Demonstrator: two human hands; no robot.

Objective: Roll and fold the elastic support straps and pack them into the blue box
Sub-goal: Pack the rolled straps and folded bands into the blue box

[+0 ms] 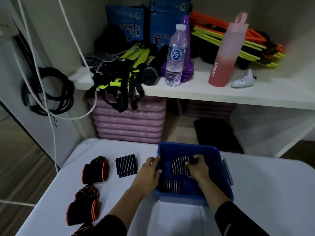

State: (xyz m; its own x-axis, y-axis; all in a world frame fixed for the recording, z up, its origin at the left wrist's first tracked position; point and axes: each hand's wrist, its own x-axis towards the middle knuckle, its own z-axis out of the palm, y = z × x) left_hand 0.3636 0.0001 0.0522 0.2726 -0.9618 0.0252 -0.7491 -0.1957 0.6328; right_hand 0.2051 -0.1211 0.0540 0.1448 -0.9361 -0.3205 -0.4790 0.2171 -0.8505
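Our right hand [197, 167] pinches a striped strap [180, 165] inside the blue box [219, 169]; our left hand [150, 171] grips the box's left wall. Another striped strap [171, 186] lies in its near-left corner. Toward the table's [264, 193] left edge lie a folded strap [126, 166] and orange-trimmed straps [95, 170].

White shelf [196, 92] at 12 o'clock carries a clear water bottle [175, 56], a pink sport bottle [226, 53] at its 3 o'clock, purple cones [186, 48] behind, and blue cartons [126, 23] at 11 o'clock. Pink stacked mats [129, 123] lie beneath. Black cables [47, 92] hang at 9 o'clock.
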